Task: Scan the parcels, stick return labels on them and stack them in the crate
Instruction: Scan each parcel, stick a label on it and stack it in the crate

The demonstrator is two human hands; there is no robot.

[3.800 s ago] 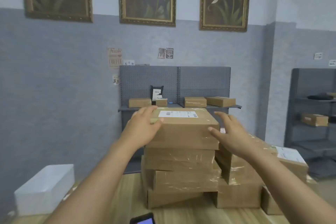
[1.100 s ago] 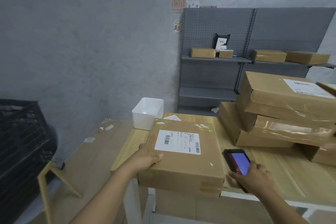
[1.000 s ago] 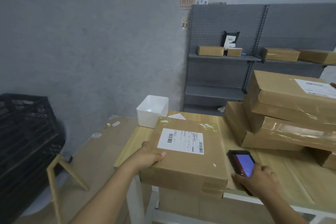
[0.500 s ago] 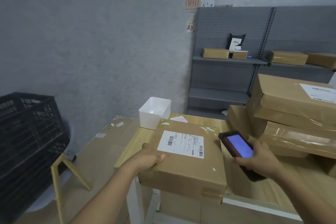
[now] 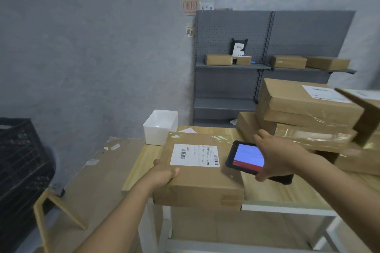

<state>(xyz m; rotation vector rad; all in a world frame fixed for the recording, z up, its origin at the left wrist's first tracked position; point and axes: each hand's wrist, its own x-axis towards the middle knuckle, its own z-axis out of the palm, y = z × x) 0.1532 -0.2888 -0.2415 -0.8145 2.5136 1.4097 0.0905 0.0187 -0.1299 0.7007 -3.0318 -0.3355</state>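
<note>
Parcel (image 5: 197, 170): brown carton, flat on near L corner of table (image 5: 273, 191), near edge overhanging table front. White label (image 5: 195, 155) w/ barcodes on top face, facing up.

L hand (image 5: 164, 172): grips parcel's L edge, thumb on top face, fingers curled under.

R hand (image 5: 279, 158): clamped on scanner (image 5: 246, 157), fingers wrapped round its far and near sides. Scanner: black handheld, lit blue/red screen up, held just R of label, above parcel's R edge and table; front end points toward label.

Stack (image 5: 304, 121): taped cartons, R side of table, several high; top one w/ white label.

Bin (image 5: 160, 127): white plastic, open top, far L table corner, just behind parcel.

Crate (image 5: 22, 162): black lattice, floor level, well L of table.

Shelf (image 5: 232, 65): grey pegboard unit at wall; small cartons on upper boards.

Cardboard sheet (image 5: 98, 170): flat, betw. crate and table.
</note>
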